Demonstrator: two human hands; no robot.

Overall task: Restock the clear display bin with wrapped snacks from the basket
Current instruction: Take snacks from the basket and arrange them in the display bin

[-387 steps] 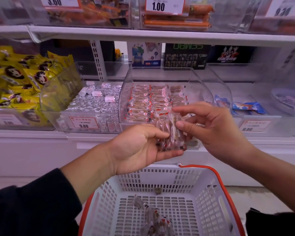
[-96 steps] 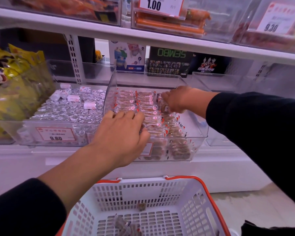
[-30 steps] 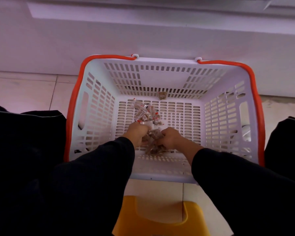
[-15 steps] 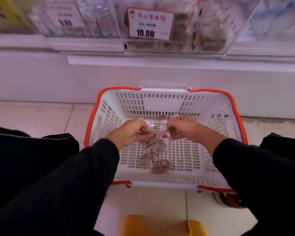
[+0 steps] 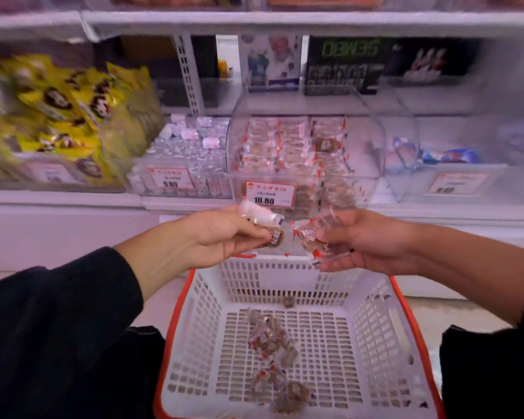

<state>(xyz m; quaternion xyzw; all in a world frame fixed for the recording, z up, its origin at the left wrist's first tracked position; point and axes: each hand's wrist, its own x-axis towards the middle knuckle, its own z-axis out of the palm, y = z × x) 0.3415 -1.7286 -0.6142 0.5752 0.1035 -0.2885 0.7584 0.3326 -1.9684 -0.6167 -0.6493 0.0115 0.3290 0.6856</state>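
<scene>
My left hand (image 5: pixel 221 234) pinches clear-wrapped brown snacks (image 5: pixel 266 225) just below the price tag of the clear display bin (image 5: pixel 366 140). My right hand (image 5: pixel 366 243) holds a small bunch of the same wrapped snacks (image 5: pixel 310 237) beside it. Both hands hover above the far rim of the white basket with orange trim (image 5: pixel 203 313). Several wrapped snacks (image 5: pixel 270 343) lie loose on the basket floor. The bin holds neat rows of wrapped snacks (image 5: pixel 285 143).
A clear bin of silver-wrapped sweets (image 5: pixel 188 152) stands left of the display bin, and yellow packets (image 5: pixel 58 116) fill the far left. A clear bin with blue packets (image 5: pixel 448 155) sits on the right. An upper shelf (image 5: pixel 285 21) overhangs. The view is motion-blurred.
Both hands have risen out of the basket with wrapped snacks and now sit in front of the display bin. The view has tilted up from the basket to the shelves.
</scene>
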